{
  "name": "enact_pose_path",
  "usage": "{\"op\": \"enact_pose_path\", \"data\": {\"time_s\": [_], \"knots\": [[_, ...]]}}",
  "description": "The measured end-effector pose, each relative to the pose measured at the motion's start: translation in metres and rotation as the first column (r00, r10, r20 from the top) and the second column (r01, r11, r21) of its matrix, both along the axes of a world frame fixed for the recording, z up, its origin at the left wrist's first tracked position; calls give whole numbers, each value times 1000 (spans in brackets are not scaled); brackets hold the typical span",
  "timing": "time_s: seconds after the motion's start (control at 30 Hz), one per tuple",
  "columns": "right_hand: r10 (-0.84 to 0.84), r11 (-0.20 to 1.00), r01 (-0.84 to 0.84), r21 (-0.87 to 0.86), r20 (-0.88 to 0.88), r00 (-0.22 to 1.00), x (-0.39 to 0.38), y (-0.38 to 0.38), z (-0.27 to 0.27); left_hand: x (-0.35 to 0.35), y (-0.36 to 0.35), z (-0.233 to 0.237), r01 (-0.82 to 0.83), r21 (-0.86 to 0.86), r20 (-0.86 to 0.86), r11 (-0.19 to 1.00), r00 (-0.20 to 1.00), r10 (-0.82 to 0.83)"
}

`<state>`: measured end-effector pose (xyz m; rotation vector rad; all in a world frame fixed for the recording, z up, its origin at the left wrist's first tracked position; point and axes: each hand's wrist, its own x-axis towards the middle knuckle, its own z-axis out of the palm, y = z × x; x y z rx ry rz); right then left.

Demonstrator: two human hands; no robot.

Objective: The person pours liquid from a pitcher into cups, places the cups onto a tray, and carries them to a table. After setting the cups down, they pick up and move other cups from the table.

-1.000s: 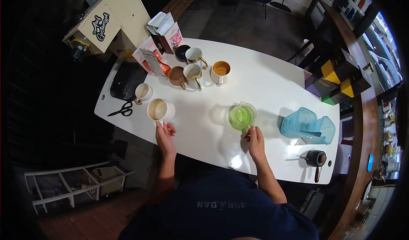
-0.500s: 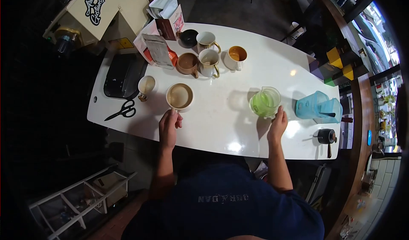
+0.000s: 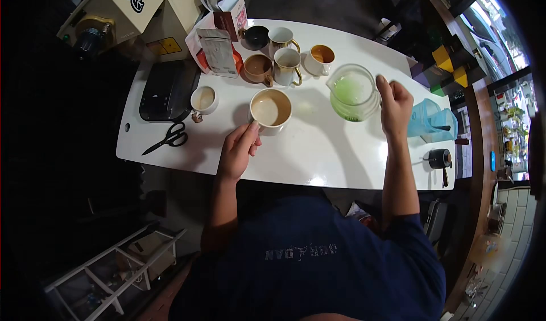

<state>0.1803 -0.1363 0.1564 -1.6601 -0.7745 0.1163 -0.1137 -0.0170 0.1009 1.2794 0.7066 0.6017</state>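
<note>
My left hand (image 3: 240, 148) is closed on the handle of a cream mug (image 3: 271, 109), whose inside looks beige. To the right, my right hand (image 3: 394, 106) grips a clear glass pitcher (image 3: 354, 93) by its handle. Green liquid shows in the pitcher, and its spout faces left, toward the mug. A gap of table separates the two vessels. Left of the mug stands a small white cup (image 3: 204, 100) with a brownish figure at its handle. Behind are a brown mug (image 3: 258, 69), two white mugs with gold handles and a white mug with an orange inside (image 3: 319, 60).
On the white table (image 3: 318, 156), black scissors (image 3: 168, 138) lie at left, beside a black scale (image 3: 169, 90). Coffee bags (image 3: 219, 50) and a cream machine stand behind. At right are a blue plastic container (image 3: 429, 120) and a small black pot (image 3: 439, 159).
The glass pitcher has been raised from near the table and appears closer. The cream mug has shifted right and up in view. The camera view has also tilted slightly.
</note>
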Motion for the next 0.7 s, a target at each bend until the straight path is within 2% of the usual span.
{"op": "enact_pose_path", "data": {"time_s": [0.13, 0.3, 0.37, 0.4, 0.43, 0.5, 0.63, 0.7], "knots": [[147, 984, -130, -123, 139, 979, -16, 15, 38, 2, -7, 7, -25, -20, -1, 999, 1000, 25], [257, 941, -183, -286, 246, 935, -21, 27, 58, -2, -11, 7, -23, 11, -2, 1000, 1000, 23], [319, 919, -197, -343, 350, 881, -27, 30, 63, -3, -15, 7, -26, 6, -16, 1000, 1000, 26], [359, 902, -236, -361, 324, 875, -29, 30, 65, -3, -15, 7, -19, 13, -8, 1000, 1000, 19], [362, 900, -238, -364, 322, 875, -29, 31, 65, -2, -15, 6, -13, 22, 1, 1000, 1000, 13], [398, 887, -219, -407, 428, 812, -29, 34, 65, -1, -16, 3, -7, 17, 4, 1000, 1000, 7], [422, 873, -218, -437, 449, 788, -40, 35, 71, 0, -17, -3, 19, -10, -2, 1000, 1000, -19], [429, 832, -143, -535, 458, 779, -43, 36, 77, 0, -17, -4, 24, 18, -12, 1000, 1000, -24]]}}
